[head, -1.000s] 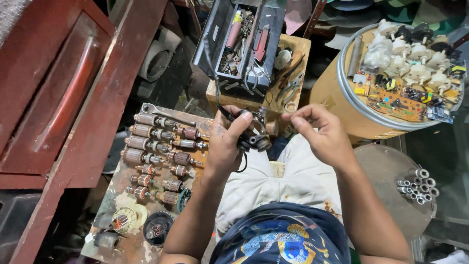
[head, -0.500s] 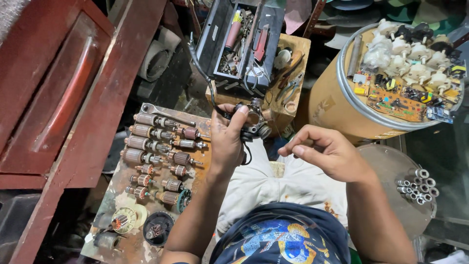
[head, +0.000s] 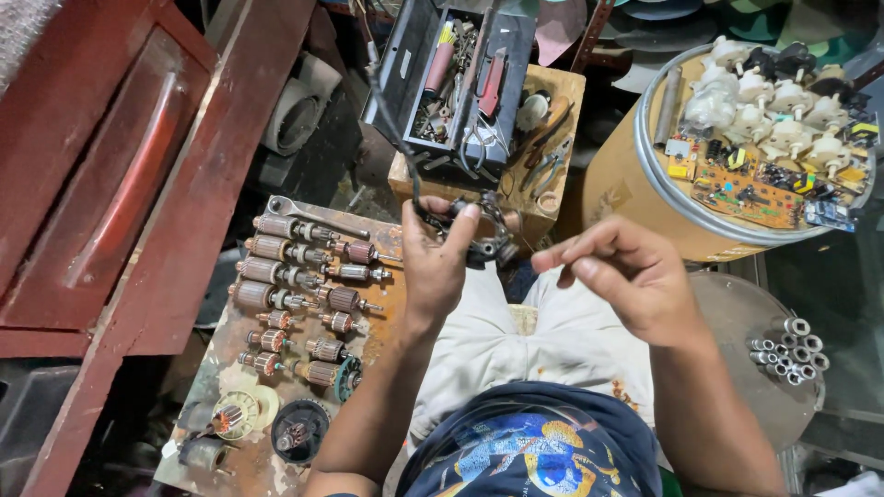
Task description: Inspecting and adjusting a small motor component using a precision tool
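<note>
While left hand (head: pixel 440 262) grips motor part (head: pixel 483 241), armatures (head: pixel 295 276) lie beside.

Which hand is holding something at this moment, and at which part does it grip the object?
The left hand grips a small dark motor part around its left side, its cord trailing upward. The right hand holds nothing visible.

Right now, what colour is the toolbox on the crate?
Dark blue-grey toolbox, with red-handled tools inside; head view, the only one.

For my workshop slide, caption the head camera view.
Left hand grips a small dark corded motor part over the lap; right hand hovers open beside it.
</note>
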